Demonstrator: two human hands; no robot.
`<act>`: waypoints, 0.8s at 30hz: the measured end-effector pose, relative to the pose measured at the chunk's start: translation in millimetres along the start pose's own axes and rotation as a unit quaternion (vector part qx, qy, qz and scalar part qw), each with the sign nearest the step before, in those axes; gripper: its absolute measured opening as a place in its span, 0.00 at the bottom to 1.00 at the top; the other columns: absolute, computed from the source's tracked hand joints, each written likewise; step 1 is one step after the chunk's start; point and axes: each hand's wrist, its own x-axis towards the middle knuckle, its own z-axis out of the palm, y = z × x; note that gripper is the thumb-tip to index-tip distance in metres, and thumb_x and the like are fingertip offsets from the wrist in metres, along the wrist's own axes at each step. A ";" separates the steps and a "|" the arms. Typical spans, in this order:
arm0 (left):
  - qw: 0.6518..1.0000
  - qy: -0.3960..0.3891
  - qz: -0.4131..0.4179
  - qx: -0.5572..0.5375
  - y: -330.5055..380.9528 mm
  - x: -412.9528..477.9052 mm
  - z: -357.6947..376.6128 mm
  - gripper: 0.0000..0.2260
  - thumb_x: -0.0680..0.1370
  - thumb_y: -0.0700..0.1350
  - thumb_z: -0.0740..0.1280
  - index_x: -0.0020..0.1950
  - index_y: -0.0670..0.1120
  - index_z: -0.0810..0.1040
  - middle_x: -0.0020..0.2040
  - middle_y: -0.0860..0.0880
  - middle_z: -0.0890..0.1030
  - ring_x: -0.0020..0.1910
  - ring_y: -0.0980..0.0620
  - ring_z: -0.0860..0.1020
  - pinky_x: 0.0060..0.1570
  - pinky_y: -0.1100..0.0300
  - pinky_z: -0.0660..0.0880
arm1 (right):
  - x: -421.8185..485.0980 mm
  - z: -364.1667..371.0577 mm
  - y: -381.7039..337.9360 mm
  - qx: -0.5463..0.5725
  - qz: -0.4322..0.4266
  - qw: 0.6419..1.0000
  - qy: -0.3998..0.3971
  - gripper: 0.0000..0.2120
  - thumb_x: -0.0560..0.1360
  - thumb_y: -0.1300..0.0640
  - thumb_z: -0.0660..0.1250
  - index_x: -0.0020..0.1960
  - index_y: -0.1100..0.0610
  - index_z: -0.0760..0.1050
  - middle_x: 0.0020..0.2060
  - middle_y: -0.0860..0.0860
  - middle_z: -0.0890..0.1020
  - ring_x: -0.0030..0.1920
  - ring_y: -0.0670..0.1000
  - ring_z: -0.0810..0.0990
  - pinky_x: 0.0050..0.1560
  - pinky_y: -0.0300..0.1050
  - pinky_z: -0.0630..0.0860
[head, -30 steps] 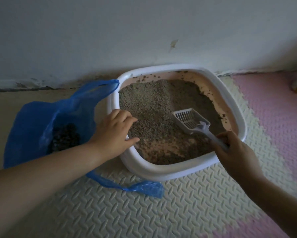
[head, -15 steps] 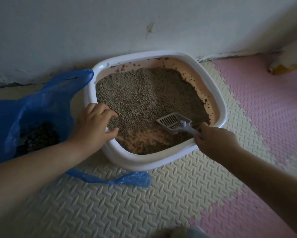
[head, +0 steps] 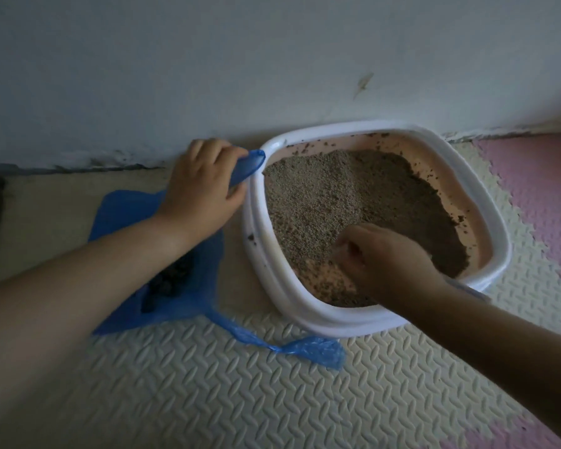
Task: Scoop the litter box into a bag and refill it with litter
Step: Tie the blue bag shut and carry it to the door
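Note:
The white litter box (head: 337, 322) stands against the wall, with grey-brown litter (head: 321, 196) piled toward its far side and bare pink floor showing at the near side. My right hand (head: 382, 257) is down inside the box over the near part, its fingers curled round the scoop, which is almost wholly hidden under the hand. Left of the box lies the blue plastic bag (head: 123, 215) with dark clumps (head: 172, 280) inside. My left hand (head: 201, 186) grips one bag handle (head: 248, 165) at the box's far left corner. The other handle (head: 308, 350) trails on the mat.
A grey wall (head: 272, 59) rises right behind the box. The floor is cream foam matting (head: 240, 400), with pink tiles (head: 538, 189) at the right. A few litter crumbs stick to the box's left rim.
My left hand left the box's near rim and took hold of the bag handle at the far left corner. My right hand moved with the scoop deeper into the box.

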 end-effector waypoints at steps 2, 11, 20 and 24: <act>1.000 -0.002 -0.013 0.013 -15.2 1.7 -6.6 0.18 0.72 0.43 0.68 0.62 0.41 0.75 0.56 0.41 0.76 0.56 0.38 0.73 0.53 0.46 0.71 | 11.3 10.2 -25.2 0.034 -0.047 0.998 -0.002 0.12 0.76 0.44 0.59 0.56 0.46 0.74 0.42 0.41 0.72 0.43 0.44 0.73 0.39 0.40 0.68; 0.991 -0.108 -0.069 -0.025 -41.8 8.9 3.8 0.22 0.79 0.50 0.63 0.72 0.45 0.67 0.68 0.45 0.72 0.66 0.43 0.68 0.62 0.51 0.64 | 27.9 69.9 -111.7 -0.020 -0.136 0.982 -0.131 0.22 0.76 0.39 0.61 0.64 0.52 0.70 0.58 0.50 0.77 0.58 0.53 0.77 0.53 0.47 0.71; 0.969 -0.166 -0.097 -0.158 -52.7 7.1 16.4 0.27 0.79 0.51 0.63 0.76 0.47 0.60 0.71 0.44 0.70 0.68 0.45 0.69 0.66 0.51 0.67 | 41.1 100.2 -124.9 0.005 -0.055 0.977 -0.207 0.16 0.77 0.44 0.62 0.57 0.52 0.78 0.51 0.50 0.81 0.53 0.53 0.79 0.52 0.45 0.76; 0.957 -0.150 -0.127 -0.211 -56.5 8.4 22.4 0.18 0.77 0.49 0.65 0.66 0.47 0.74 0.57 0.48 0.79 0.57 0.49 0.76 0.53 0.56 0.72 | 45.7 93.3 -133.1 0.028 -0.042 0.988 -0.145 0.11 0.77 0.50 0.62 0.53 0.52 0.79 0.46 0.51 0.83 0.48 0.55 0.81 0.46 0.45 0.76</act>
